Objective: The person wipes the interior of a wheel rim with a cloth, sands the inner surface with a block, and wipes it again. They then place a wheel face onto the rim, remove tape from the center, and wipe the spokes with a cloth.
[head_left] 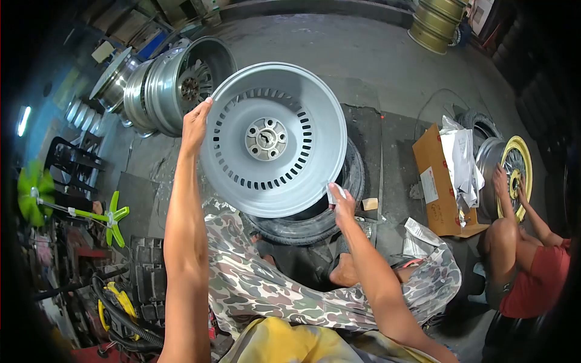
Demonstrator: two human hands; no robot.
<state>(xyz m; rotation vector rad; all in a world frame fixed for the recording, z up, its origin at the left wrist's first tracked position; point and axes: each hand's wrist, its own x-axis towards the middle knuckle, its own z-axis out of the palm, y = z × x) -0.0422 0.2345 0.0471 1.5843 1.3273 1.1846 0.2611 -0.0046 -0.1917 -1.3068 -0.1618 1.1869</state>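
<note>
A grey wheel rim (266, 139) is tilted toward me, its inner barrel, ring of slots and five-hole hub facing up. At its upper left edge, my left hand (195, 124) is closed around the lip. My right hand (343, 206) pinches a small whitish folded piece (332, 192), perhaps paper or cloth, at the rim's lower right edge. Under the rim lies a black tire (296, 235), partly hidden by it. A small tan block (370, 204) sits on the floor just right of the tire.
Several metal rims (163, 91) stand at the upper left. A green-bladed fan (114, 219) is on the left. To the right is a cardboard box (437, 193) with papers; beyond it, a person (532, 272) handles a yellow-edged rim (517, 178). Gold drums (437, 24) stand at the back.
</note>
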